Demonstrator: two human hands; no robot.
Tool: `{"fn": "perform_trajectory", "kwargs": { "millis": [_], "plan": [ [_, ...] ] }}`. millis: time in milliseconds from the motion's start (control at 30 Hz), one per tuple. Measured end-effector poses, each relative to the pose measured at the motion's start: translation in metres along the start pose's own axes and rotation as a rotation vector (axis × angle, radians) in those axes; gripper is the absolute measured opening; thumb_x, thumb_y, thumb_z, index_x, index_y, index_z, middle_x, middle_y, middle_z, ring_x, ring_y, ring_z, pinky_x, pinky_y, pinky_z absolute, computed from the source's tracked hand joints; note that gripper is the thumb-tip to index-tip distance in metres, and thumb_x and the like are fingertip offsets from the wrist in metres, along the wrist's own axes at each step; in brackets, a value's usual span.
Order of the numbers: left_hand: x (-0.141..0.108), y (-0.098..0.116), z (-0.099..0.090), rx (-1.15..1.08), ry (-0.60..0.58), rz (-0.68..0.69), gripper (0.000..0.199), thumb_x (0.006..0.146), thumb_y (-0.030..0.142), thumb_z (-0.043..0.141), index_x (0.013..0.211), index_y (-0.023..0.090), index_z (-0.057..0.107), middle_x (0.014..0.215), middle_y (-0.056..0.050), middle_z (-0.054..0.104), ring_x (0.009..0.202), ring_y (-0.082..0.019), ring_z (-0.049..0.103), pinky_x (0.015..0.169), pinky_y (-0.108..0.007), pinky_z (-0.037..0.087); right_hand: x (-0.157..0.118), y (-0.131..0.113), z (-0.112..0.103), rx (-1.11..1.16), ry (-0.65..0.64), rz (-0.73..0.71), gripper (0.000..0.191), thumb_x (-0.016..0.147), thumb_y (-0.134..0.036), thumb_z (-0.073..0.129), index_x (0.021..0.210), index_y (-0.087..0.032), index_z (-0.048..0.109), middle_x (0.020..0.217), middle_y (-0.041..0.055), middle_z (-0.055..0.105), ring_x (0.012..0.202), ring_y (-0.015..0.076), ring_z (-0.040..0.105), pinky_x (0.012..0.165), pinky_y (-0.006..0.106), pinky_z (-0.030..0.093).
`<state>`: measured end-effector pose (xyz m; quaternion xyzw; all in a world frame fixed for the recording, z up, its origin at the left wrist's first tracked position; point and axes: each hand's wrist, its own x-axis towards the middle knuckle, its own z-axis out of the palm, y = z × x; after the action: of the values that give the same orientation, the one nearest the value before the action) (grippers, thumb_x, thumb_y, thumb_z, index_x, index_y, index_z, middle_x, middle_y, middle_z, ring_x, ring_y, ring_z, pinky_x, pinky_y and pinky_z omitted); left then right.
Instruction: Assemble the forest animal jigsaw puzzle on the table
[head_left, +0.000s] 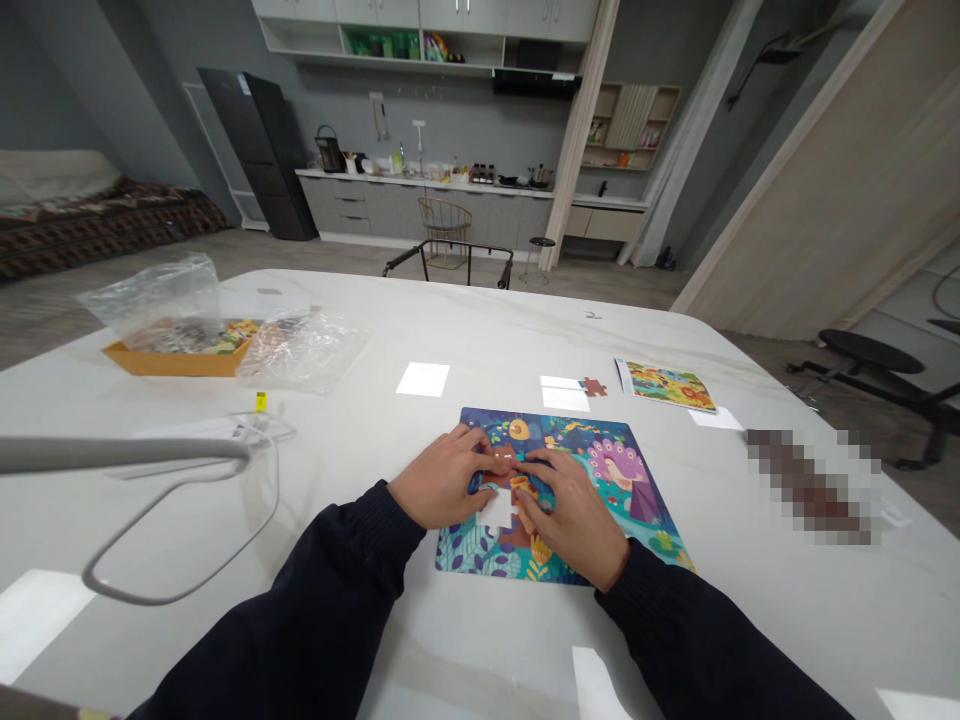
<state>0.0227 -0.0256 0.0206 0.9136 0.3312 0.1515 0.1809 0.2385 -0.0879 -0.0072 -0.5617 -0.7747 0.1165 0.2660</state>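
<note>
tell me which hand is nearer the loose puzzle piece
Right hand, on the puzzle board below the loose piece; the left hand is farther off, toward the board's left.

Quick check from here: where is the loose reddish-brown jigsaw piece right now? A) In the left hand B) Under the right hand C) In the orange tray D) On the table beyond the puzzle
D. The reddish-brown piece lies on the white table past the far edge of the puzzle, apart from the left hand and right hand.
</note>
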Motion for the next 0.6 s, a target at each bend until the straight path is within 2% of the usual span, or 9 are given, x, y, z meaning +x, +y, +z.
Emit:
{"fn": "perform_trajectory", "kwargs": {
  "millis": [233,433,600],
  "plan": [
    [0.001,-0.0005,0.0001,-0.023,-0.006,0.037,0.032,0.083,0.021,0.072,0.114,0.027,0.075,0.12,-0.007,0.063,0.113,-0.028,0.056,0.102,-0.043,0.048,-0.0026,0.0016,0.0036,-0.022,-0.036,0.01,0.042,0.096,-0.03,0.058,0.134,-0.013,0.066,0.145,0.0168,0.061,0.139,0.0326,0.052,0.117,0.054,0.042],
    [0.0016,-0.0043,0.0027,-0.083,-0.009,0.068,0.039,0.081,0.016,0.072,0.119,0.026,0.074,0.124,-0.007,0.066,0.115,-0.028,0.058,0.109,-0.046,0.044,-0.0023,0.0004,0.0019,-0.004,-0.029,0.022,0.042,0.095,-0.031,0.058,0.132,-0.015,0.068,0.144,0.0161,0.062,0.137,0.0321,0.055,0.116,0.054,0.044],
    [0.0032,-0.008,0.0082,-0.169,0.042,0.071,0.044,0.075,0.01,0.073,0.116,0.026,0.076,0.124,-0.007,0.065,0.118,-0.026,0.059,0.111,-0.045,0.044,-0.0031,0.001,0.0021,-0.021,-0.029,0.01,0.043,0.096,-0.031,0.057,0.134,-0.013,0.066,0.145,0.0168,0.061,0.137,0.032,0.055,0.116,0.054,0.044]
  ]
}}
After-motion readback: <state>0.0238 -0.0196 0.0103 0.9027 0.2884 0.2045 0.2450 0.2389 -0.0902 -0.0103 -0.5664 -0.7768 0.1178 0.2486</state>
